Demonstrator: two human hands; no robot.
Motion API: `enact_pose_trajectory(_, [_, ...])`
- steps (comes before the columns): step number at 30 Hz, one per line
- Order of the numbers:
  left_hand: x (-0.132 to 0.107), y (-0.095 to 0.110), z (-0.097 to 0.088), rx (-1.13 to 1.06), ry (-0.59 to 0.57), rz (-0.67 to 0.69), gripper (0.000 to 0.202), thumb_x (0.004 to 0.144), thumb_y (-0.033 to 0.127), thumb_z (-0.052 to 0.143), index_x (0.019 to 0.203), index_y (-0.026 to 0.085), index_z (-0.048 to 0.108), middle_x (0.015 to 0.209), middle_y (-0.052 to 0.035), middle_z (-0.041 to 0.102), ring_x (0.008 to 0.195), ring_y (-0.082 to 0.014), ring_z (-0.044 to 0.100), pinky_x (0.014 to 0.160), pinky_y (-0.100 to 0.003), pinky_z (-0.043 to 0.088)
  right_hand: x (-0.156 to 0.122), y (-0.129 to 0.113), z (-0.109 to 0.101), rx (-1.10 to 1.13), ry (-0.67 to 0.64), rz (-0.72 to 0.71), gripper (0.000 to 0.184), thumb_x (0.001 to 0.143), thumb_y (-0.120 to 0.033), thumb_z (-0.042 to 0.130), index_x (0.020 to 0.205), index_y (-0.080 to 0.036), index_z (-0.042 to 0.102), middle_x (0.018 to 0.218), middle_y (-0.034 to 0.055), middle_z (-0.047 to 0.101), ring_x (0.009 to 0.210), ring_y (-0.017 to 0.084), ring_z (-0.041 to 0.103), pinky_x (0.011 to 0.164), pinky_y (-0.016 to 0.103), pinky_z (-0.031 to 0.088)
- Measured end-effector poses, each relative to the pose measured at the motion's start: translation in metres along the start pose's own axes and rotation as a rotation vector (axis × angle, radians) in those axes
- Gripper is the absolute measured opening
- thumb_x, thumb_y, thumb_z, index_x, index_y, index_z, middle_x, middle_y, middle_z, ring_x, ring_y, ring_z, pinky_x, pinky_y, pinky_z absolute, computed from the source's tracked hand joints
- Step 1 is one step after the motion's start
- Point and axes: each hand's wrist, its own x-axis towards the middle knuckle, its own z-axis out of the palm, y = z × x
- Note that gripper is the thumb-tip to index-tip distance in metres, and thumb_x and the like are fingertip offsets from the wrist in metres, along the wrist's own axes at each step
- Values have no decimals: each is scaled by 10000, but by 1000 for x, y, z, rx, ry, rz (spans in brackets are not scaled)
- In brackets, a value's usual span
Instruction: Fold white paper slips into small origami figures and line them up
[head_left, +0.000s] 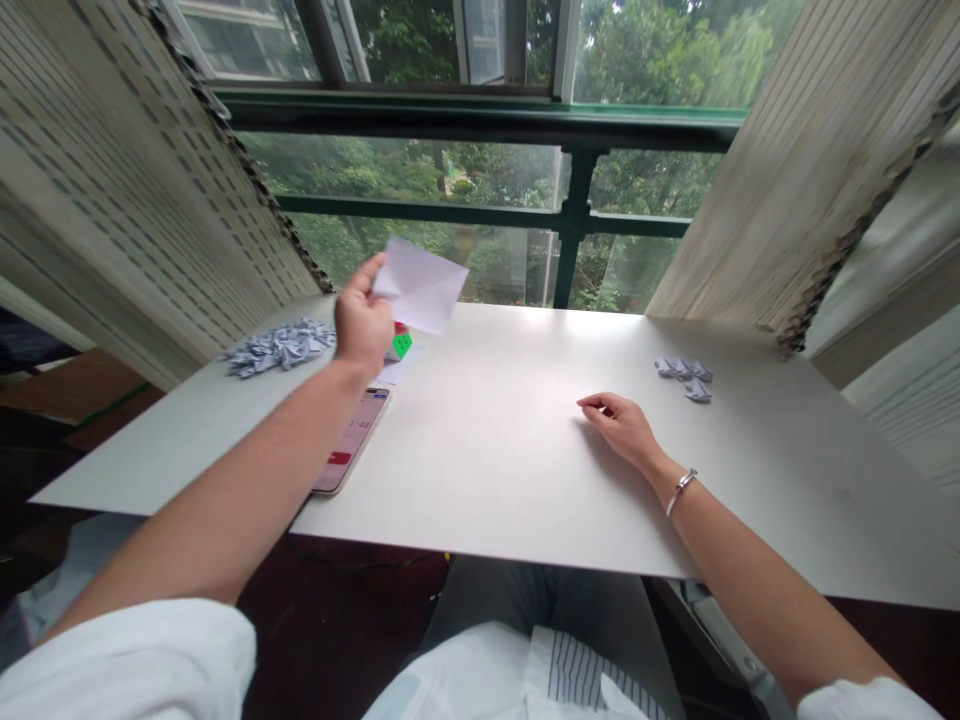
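My left hand (362, 322) is raised above the white table (510, 480) and pinches a pale lilac sheet of paper (421, 285) by its left corner; the sheet hangs in the air. Under that hand lie a small stack of paper sheets (399, 368) and a green and red cube (402, 343). My right hand (622, 425) rests on the table to the right of centre, fingers loosely curled and pointing left, with nothing in them. A silver bracelet (681, 490) sits on that wrist.
A heap of several folded paper pieces (280, 346) lies at the table's far left. A few folded pieces (685, 374) lie at the far right. A phone (351, 440) lies face up beside my left forearm. Window and curtains stand behind the table.
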Motion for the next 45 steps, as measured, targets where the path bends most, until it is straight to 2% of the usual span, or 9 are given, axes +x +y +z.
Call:
enact_pose_trajectory(4, [-74,28,73,-470,-155,-203,699,864,146,443,1483,435,295,1161,-32,628,983,-212,663,713,-353,607,-4,-14,-3,312,-14,-5,494,860,-581,553,1075,-166,713,912,90,715,741,175,621,596,274,494])
enact_pose_trajectory(8, [-133,44,123,-741,-287,-375,603,771,120,502,1345,292,436,1073,-61,628,855,-177,672,642,-319,614,-6,-23,-5,585,-17,20,616,842,-655,543,1203,-165,638,1003,107,690,815,194,652,551,265,527])
enact_pose_trajectory(11, [-149,51,140,-803,-439,-420,496,744,140,576,1229,210,499,946,-45,633,728,-146,643,581,-287,590,-3,-20,-4,640,45,70,453,750,-574,706,940,-163,690,853,57,679,688,153,615,494,238,501])
enact_pose_trajectory(16, [-137,48,140,-683,-733,-289,295,733,377,727,905,157,631,833,-48,649,638,-125,598,464,-198,486,1,-11,-4,699,102,167,305,670,-424,794,795,-164,697,645,-3,632,514,102,510,441,223,395])
enact_pose_trajectory(19, [-131,39,142,-707,-740,-298,310,701,399,757,825,145,629,692,-10,603,528,-93,526,404,-175,416,-1,-15,-5,751,37,179,299,659,-390,810,842,-168,726,742,27,691,612,136,582,542,254,456])
enact_pose_trajectory(25, [-141,31,147,-894,-649,-330,388,726,457,746,958,167,634,693,3,636,483,-107,550,384,-208,453,-6,-24,-3,915,-149,195,493,620,-258,851,1094,-248,715,899,9,715,767,146,624,681,263,492])
enact_pose_trajectory(32, [-145,43,136,-921,-667,-386,308,752,331,679,1016,175,661,746,0,632,547,-106,571,413,-221,527,-8,-26,-2,899,-21,250,360,627,-240,825,973,-234,726,707,-26,659,595,119,553,529,242,424])
enact_pose_trajectory(38, [-149,40,137,-905,-728,-351,553,718,333,755,1205,194,534,757,0,661,609,-130,603,419,-213,530,-7,-29,-3,910,-34,229,467,626,-252,837,1068,-236,686,819,8,713,707,163,629,633,277,494])
enact_pose_trajectory(45, [-146,35,143,-829,-728,-356,308,733,236,670,1025,162,609,678,6,621,555,-129,610,427,-217,524,-7,-26,-4,828,-28,336,251,611,-259,798,840,-175,734,744,18,686,605,133,588,493,239,465])
